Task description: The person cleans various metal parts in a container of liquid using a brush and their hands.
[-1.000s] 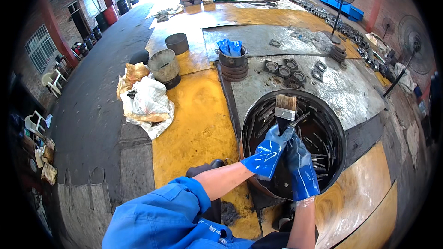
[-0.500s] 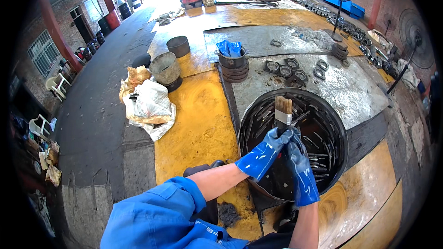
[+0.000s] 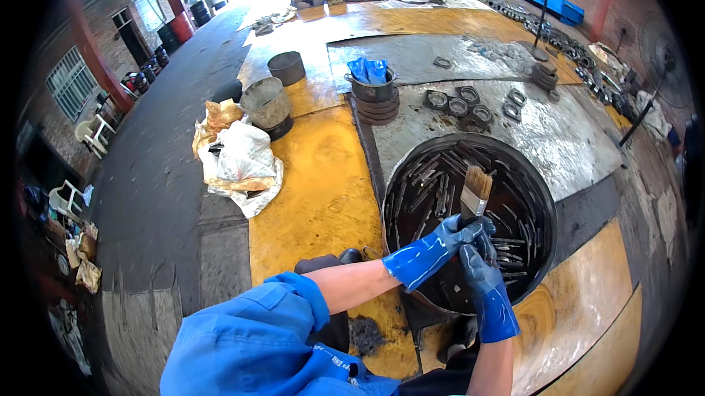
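Observation:
Both my hands wear blue rubber gloves and meet over a wide round black tub (image 3: pixel 542 278). My left hand (image 3: pixel 457 237) is closed round a flat paintbrush (image 3: pixel 477 184), its tan bristles pointing up and leaning right. The brush handle is mostly hidden by the gloves. Just below and to the right, my right hand (image 3: pixel 481 267) has its fingers curled against the left glove. What it grips, if anything, is hidden. Inside the tub, many thin dark metal strips (image 3: pixel 443 194) lie in dark liquid, mostly round the sides.
Beyond the tub lie several dark square ring-shaped parts (image 3: pixel 457 107) on a metal sheet. A blue bag (image 3: pixel 367 70) sits in a pot on stacked rings. To the left are a white sack (image 3: pixel 246 157) and a metal drum (image 3: pixel 264 104). Stand fans (image 3: pixel 661 58) line the right.
My hands have shifted slightly right and down. The brush has tipped from nearly upright to leaning right. A thin dark strip that stuck out beside the brush no longer shows there.

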`<move>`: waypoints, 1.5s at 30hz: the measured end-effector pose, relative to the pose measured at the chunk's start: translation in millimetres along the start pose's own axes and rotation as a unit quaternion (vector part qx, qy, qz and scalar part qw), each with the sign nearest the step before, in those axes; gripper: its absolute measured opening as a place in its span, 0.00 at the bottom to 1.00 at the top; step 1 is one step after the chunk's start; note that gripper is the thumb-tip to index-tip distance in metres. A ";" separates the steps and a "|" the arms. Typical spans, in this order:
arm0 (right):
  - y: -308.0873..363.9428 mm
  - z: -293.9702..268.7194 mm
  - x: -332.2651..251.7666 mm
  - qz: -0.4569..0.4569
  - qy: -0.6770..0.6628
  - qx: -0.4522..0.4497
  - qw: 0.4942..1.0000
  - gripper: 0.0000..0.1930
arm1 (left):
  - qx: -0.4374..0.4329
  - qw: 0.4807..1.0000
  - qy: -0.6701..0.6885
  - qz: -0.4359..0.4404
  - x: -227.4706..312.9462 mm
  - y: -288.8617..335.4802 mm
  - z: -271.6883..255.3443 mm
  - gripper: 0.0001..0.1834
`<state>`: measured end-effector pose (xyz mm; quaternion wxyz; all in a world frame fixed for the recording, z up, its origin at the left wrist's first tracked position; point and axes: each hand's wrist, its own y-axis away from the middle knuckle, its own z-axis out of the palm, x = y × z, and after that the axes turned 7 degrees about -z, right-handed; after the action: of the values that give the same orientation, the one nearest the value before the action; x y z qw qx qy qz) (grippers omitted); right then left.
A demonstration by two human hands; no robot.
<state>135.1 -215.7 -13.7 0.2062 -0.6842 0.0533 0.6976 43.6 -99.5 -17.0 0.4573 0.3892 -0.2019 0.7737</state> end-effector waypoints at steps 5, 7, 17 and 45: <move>-0.6 -6.0 1.3 0.072 -0.116 0.162 0.977 0.17 | -0.079 0.994 -0.016 0.069 -23.9 5.1 6.1 0.19; 0.6 -25.2 -8.3 0.094 -0.256 0.132 0.953 0.17 | -0.079 0.997 -0.013 0.019 -25.6 16.6 32.4 0.18; 17.9 -37.1 -43.3 0.143 -0.403 0.034 0.903 0.39 | -0.100 0.995 -0.012 -0.015 5.2 21.9 36.5 0.23; 43.3 -21.6 -61.4 -0.131 0.610 -0.127 0.771 0.54 | -0.188 0.789 -0.584 0.030 -26.6 45.9 7.1 0.34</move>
<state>138.4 -276.0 36.0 0.1310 -0.9862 -0.0115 0.1008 14.3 -141.9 -31.5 0.2928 0.6671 -0.5836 0.3588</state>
